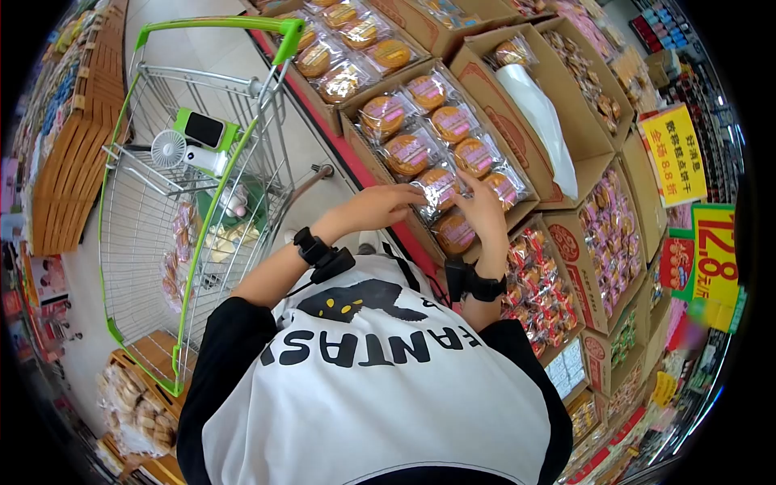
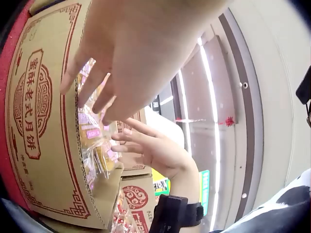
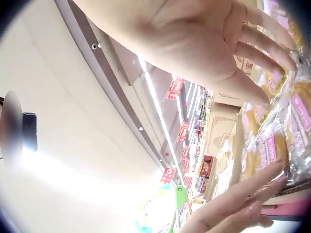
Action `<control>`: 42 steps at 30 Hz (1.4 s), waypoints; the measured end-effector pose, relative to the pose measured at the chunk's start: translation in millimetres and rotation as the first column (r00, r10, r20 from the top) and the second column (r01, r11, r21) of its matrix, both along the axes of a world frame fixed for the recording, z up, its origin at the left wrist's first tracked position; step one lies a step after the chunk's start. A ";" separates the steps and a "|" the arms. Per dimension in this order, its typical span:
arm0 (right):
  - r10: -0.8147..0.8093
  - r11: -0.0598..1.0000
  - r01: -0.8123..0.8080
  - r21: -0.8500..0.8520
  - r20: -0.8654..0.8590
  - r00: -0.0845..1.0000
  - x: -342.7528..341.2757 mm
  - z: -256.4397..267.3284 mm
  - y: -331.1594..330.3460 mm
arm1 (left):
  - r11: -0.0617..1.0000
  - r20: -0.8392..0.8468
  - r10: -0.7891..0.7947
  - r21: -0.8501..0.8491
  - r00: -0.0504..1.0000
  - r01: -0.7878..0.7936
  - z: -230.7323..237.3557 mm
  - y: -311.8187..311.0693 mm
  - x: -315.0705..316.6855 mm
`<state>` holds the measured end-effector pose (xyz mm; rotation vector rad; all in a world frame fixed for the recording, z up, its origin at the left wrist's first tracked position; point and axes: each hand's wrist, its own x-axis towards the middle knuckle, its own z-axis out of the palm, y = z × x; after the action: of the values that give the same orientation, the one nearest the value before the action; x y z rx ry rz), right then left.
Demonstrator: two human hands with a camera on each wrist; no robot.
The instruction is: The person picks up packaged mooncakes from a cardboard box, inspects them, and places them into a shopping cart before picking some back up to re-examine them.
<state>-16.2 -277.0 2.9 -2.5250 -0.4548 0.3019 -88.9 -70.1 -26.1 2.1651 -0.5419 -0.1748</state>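
Round mooncakes in clear wrappers with pink print (image 1: 408,153) lie in rows in an open cardboard box (image 2: 43,111). My left hand (image 1: 378,208) reaches over the near edge of the box, its fingers loosely extended, fingertips right at a wrapped mooncake (image 1: 439,188). On the other side of that mooncake, my right hand (image 1: 483,208) points down into the box with fingers spread. In the right wrist view, the right hand (image 3: 209,48) has its thumb and fingertips at the crinkled wrappers (image 3: 272,150). Neither hand grips a pack.
A shopping cart (image 1: 184,323) with green trim stands at the left, a small white fan (image 1: 168,149) and a phone (image 1: 204,129) on it. More boxes surround this one, including red-wrapped snacks (image 1: 540,283). A white plastic bag (image 1: 537,121) lies over a neighbouring box.
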 end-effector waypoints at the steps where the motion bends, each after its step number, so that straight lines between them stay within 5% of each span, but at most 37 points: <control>1: 0.015 1.000 -0.014 -0.016 0.038 0.999 -0.1 6.8 8.4 | 1.000 0.002 0.018 0.000 1.000 -0.018 2.4 7.4 -3.4; 3: 0.051 0.999 -0.050 0.016 -0.014 0.999 0.2 22.0 28.9 | 0.982 -0.064 0.090 -0.163 0.994 -0.099 10.9 24.8 -12.1; 5: 0.111 0.910 -0.055 0.410 -0.114 0.987 -1.0 30.7 53.9 | 0.958 -0.131 0.169 -0.212 0.977 -0.194 32.0 42.9 -25.1; 6: 0.174 0.880 -0.106 0.464 -0.106 0.979 -5.4 44.9 69.0 | 0.928 -0.203 0.220 -0.258 0.954 -0.269 38.7 52.2 -32.8; 11: 0.429 0.773 -0.301 0.559 -0.110 0.897 -22.1 59.8 139.7 | 0.839 -0.171 0.480 -0.196 0.860 -0.507 46.4 102.8 -80.0; 15: 0.639 0.659 -0.438 0.611 -0.147 0.755 -40.0 69.3 193.9 | 0.668 -0.269 0.621 -0.310 0.736 -0.677 63.8 139.6 -127.6; 22: 0.853 0.501 -0.565 0.656 -0.261 0.453 -79.1 83.5 284.3 | 0.269 -0.313 0.875 -0.318 0.369 -0.909 80.0 196.6 -219.5; 29: 0.964 0.266 -0.689 0.674 -0.176 0.199 -144.6 84.9 361.7 | -0.029 -0.244 0.970 -0.215 0.025 -0.976 73.7 260.7 -311.6; 32: 0.989 0.126 -0.718 0.685 -0.147 0.033 -168.8 74.3 395.7 | -0.082 -0.256 0.966 -0.151 -0.041 -0.985 76.4 285.2 -337.1; 37: 0.966 0.095 -0.740 0.666 -0.241 -0.093 -201.6 42.9 457.6 | -0.119 -0.328 0.942 -0.126 -0.072 -0.985 61.1 329.7 -365.7; 42: 0.912 0.182 -0.733 0.655 -0.391 -0.123 -227.4 13.2 503.2 | -0.192 -0.470 0.872 -0.079 -0.134 -0.978 7.7 376.7 -382.2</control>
<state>-243.6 226.2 16.0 -1.1553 -1.6154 1.6333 -471.2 306.6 -18.4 1.4355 1.3097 0.5180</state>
